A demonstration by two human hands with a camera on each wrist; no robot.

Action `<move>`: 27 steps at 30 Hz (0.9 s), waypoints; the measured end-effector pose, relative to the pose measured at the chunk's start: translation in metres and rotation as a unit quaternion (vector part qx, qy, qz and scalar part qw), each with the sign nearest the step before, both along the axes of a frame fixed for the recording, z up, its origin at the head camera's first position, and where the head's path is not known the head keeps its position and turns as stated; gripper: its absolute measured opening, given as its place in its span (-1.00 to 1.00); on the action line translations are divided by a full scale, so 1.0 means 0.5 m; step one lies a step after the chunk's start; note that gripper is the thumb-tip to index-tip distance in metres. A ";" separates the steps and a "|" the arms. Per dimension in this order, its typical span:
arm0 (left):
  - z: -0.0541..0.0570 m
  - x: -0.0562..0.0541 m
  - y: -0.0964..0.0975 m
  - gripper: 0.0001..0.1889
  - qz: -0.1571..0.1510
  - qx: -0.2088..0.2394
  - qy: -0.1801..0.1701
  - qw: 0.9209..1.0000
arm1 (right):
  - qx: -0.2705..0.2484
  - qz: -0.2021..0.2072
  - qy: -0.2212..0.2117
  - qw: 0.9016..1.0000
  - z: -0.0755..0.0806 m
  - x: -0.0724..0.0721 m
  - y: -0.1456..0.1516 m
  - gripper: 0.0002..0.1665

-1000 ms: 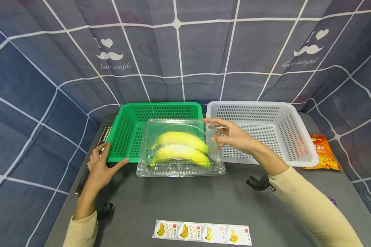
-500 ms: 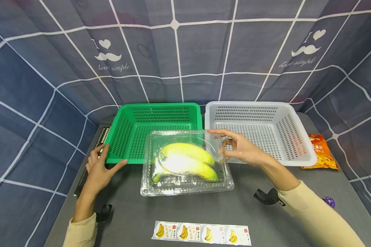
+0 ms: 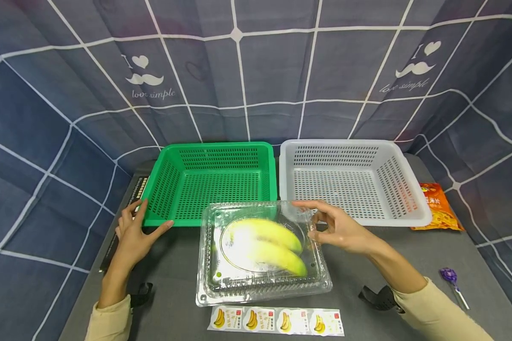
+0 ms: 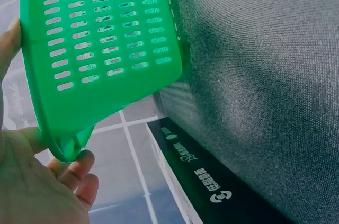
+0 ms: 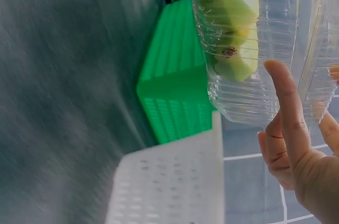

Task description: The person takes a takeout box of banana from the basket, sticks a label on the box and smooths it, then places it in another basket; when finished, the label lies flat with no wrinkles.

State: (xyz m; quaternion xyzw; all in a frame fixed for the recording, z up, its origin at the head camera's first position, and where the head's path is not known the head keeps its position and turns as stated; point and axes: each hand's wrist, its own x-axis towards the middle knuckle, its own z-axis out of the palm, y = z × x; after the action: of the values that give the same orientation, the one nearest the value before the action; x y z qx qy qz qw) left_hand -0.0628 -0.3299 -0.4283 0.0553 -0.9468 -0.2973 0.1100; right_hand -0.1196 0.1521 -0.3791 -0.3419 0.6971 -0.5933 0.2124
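Observation:
A clear plastic clamshell box with bananas inside is held by its right side in my right hand. In the right wrist view the thumb and fingers pinch the box's edge, and the green ends of two bananas show through its wall. The box is above the table, in front of the green basket. My left hand grips that basket's front left corner. Its fingers curl round the rim in the left wrist view.
A white basket stands right of the green one. An orange snack bag and a purple lollipop lie further right. A strip of banana stickers lies at the front. A dark box lies left of the green basket.
The right hand has brought the banana box toward the front, from over the green basket to just behind the sticker strip. My left hand has stayed on the basket corner.

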 end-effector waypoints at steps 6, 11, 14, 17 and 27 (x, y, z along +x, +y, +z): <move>-0.004 -0.002 0.000 0.02 -0.001 0.002 0.001 1.000 | -0.022 0.004 -0.004 1.000 -0.033 0.047 0.005 -0.24; -0.003 -0.002 -0.002 0.02 -0.002 0.004 0.004 1.000 | -0.012 -0.010 -0.014 1.000 -0.064 0.081 0.013 -0.25; -0.001 -0.003 -0.002 0.02 -0.001 0.004 0.004 1.000 | -0.004 -0.020 -0.019 1.000 -0.080 0.094 0.016 -0.23; -0.001 -0.004 -0.003 0.03 0.001 0.003 0.005 1.000 | 0.002 -0.031 -0.020 0.999 -0.096 0.100 0.019 -0.23; -0.005 -0.003 -0.001 0.02 0.005 0.001 0.009 1.000 | 0.001 -0.054 -0.017 0.998 -0.125 0.093 0.032 -0.21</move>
State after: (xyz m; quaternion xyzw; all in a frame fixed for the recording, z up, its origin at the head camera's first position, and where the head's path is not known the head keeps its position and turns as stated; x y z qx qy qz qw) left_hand -0.0644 -0.3305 -0.4306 0.0574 -0.9453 -0.2980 0.1198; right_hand -0.0731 0.1681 -0.4414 -0.2935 0.7109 -0.6094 0.1926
